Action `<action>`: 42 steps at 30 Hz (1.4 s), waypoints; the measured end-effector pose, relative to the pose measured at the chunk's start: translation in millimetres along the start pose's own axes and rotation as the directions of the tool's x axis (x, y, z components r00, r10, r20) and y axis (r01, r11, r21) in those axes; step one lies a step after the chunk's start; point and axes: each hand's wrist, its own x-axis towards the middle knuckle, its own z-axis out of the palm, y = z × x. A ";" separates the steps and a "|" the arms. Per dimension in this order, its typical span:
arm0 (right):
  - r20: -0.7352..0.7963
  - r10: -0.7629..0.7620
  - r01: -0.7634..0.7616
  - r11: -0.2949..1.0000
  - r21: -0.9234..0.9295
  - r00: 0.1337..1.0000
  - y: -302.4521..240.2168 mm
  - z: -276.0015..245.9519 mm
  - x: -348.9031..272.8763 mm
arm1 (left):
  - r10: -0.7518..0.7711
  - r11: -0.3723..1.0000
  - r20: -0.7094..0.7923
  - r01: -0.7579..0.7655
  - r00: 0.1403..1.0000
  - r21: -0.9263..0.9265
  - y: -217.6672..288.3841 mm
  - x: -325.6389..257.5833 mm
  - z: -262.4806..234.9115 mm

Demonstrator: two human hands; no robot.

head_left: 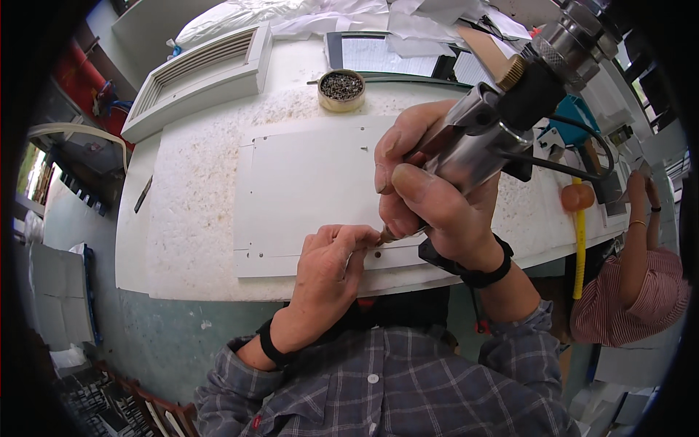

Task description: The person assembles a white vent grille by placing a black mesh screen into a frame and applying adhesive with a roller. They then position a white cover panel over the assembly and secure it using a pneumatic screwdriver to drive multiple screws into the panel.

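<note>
- Screwdriver (495, 124), the chunky powered metal kind, sits tilted in the right hand (429, 197), fingers clenched around its barrel, tip down at the near edge of a white panel (306, 182).
- Left hand (331, 266) rests on that edge right beside the tip, fingers pinched together; can't tell what's between them, too small.
- Panel lies flat on the desk (189, 218).
- Round tin of screws (341, 89) sits further back, well apart.
- Another person (633, 291) in a striped top off to the right.

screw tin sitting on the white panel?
No. The round tin of screws stands on the bench top behind the white panel, clear of its far edge.
</note>
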 end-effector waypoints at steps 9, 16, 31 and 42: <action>0.099 0.006 -0.007 1.000 0.006 0.995 9.1 -3.3 -2.7 | 0.043 0.986 0.076 -0.054 0.996 0.155 4.3 -6.2 -9.9; 0.129 0.029 -0.025 0.999 -0.034 0.991 19.5 -3.7 -8.8 | 0.195 0.856 0.175 -0.254 0.965 0.450 -10.3 -24.5 -13.0; 0.162 0.107 -0.123 0.988 0.097 0.981 5.5 -12.9 -0.2 | 0.038 0.999 0.025 -0.038 0.999 0.010 14.5 -8.8 -28.0; 0.170 0.051 -0.068 0.993 0.095 0.984 -26.3 -14.3 10.2 | 0.002 0.907 0.273 0.114 0.962 -0.406 22.1 33.8 -24.2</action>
